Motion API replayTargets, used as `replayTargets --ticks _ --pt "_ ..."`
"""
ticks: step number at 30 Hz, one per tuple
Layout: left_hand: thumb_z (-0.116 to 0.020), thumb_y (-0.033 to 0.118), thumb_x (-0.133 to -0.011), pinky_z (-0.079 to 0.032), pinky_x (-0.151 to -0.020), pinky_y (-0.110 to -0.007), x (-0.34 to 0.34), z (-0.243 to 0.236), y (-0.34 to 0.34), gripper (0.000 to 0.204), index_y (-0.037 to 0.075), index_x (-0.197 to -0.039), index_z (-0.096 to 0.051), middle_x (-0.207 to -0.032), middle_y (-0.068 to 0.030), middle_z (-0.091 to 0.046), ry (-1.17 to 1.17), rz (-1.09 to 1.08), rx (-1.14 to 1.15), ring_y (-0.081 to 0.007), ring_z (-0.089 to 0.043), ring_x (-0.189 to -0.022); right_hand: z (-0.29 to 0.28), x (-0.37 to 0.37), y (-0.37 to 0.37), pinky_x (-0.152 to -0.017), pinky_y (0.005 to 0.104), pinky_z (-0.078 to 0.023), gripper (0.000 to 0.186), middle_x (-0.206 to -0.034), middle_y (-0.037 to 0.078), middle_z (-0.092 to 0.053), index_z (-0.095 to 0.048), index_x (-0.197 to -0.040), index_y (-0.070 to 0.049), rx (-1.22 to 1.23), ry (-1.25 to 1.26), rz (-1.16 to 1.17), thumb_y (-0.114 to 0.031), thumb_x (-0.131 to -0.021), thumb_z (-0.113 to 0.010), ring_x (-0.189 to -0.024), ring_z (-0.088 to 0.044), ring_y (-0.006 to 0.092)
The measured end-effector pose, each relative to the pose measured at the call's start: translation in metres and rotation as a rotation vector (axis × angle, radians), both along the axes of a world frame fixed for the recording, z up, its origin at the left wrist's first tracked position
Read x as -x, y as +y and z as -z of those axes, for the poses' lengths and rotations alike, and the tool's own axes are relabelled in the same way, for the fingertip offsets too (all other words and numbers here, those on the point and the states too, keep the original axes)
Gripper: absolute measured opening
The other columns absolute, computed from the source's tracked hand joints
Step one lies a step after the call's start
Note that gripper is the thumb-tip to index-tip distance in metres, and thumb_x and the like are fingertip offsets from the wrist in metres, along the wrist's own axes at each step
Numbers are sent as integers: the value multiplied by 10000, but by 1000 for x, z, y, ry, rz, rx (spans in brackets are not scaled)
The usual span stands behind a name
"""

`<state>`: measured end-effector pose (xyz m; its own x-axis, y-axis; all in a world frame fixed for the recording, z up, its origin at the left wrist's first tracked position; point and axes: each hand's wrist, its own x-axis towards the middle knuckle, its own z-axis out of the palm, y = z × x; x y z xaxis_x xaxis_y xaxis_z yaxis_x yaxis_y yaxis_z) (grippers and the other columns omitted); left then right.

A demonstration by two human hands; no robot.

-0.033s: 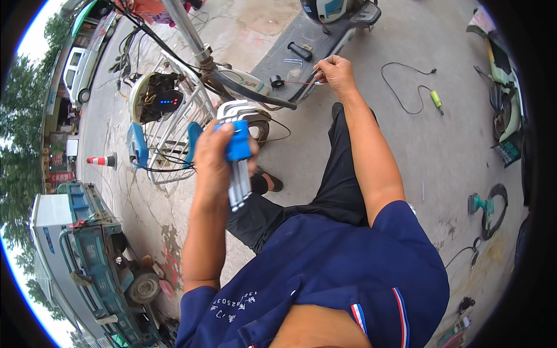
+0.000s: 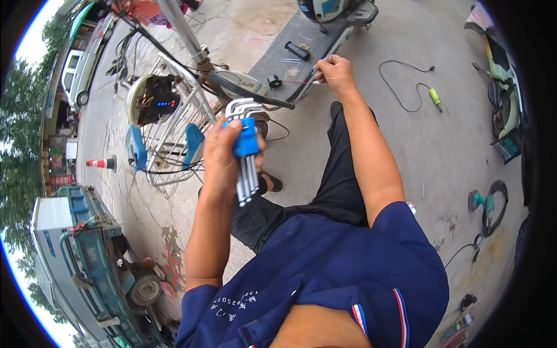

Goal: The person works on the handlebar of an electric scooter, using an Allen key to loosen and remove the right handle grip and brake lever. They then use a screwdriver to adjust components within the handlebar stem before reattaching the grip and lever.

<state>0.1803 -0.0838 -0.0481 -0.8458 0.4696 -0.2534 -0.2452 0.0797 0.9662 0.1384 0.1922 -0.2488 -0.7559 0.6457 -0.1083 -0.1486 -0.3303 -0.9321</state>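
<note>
My left hand (image 2: 223, 152) is wrapped round a hex key set (image 2: 246, 142). Its blue plastic holder keeps several silver L-shaped keys, bent ends up and long ends pointing down. My right hand (image 2: 335, 74) pinches something slim at its fingertips beside the scooter's footboard, mostly hidden by the fingers. Just below them is a small white connector (image 2: 316, 82), whose thin red wire runs left to a small black round part (image 2: 275, 81) on the grey footboard (image 2: 261, 65). A black handle grip (image 2: 297, 50) and small metal pins (image 2: 290, 61) lie there too.
At left, the scooter's opened front (image 2: 155, 100) shows wiring beside a white wire basket (image 2: 174, 139). A yellow-green tool with a black cable (image 2: 435, 100) and a teal power tool (image 2: 477, 200) lie on the ground at right. A traffic cone (image 2: 101, 163) and a parked truck (image 2: 87, 243) are farther left.
My left hand has shifted slightly right with the hex key set, which looks sharper now. My right hand holds its pinch almost unmoved.
</note>
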Motion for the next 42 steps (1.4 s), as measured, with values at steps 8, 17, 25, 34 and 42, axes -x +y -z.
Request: replayTargets --ticks 8,17,25,34,42 --pt "-497 453 -954 -564 -556 -320 57 111 73 485 -12 -953 -632 -794 -148 -666 -361 92 -115 -232 -658 -632 17 -16 30 -517 249 -452 137 -670 43 -656 -661 -839 24 -52 -22 225 -111 -844 -686 -585 -592 84" --pt "-549 253 -939 -575 -702 -464 170 259 145 271 12 -1062 -561 -876 -147 -660 -414 -108 29 -317 -671 -762 -4 -22 51 -516 209 -400 134 -736 14 -643 -655 -935 15 74 94 -34 -118 -931 -666 -571 -516 39" --pt "-513 183 -944 -577 -760 -494 255 319 185 240 1 -1098 -484 -900 -178 -601 -414 -337 -7 -364 -653 -765 75 16 93 -621 293 -514 172 -785 72 -692 -684 -985 48 -129 -134 -82 -94 -888 -683 -686 -626 123" --pt "-600 72 -831 -554 -748 -578 306 343 221 226 -11 -1037 -564 -932 -134 -578 -366 -551 331 -317 -613 -804 146 121 53 -795 475 -549 176 -952 213 -717 -699 -950 -13 -637 -369 -388 -95 -825 -608 -914 -686 403" --pt "-579 60 -875 -560 -681 -537 328 350 220 198 -30 -1051 -574 -934 -143 -570 -462 -599 445 -275 -598 -764 176 174 17 -752 462 -592 182 -979 209 -710 -709 -892 -11 -1083 -487 -416 -61 -878 -534 -879 -722 377"
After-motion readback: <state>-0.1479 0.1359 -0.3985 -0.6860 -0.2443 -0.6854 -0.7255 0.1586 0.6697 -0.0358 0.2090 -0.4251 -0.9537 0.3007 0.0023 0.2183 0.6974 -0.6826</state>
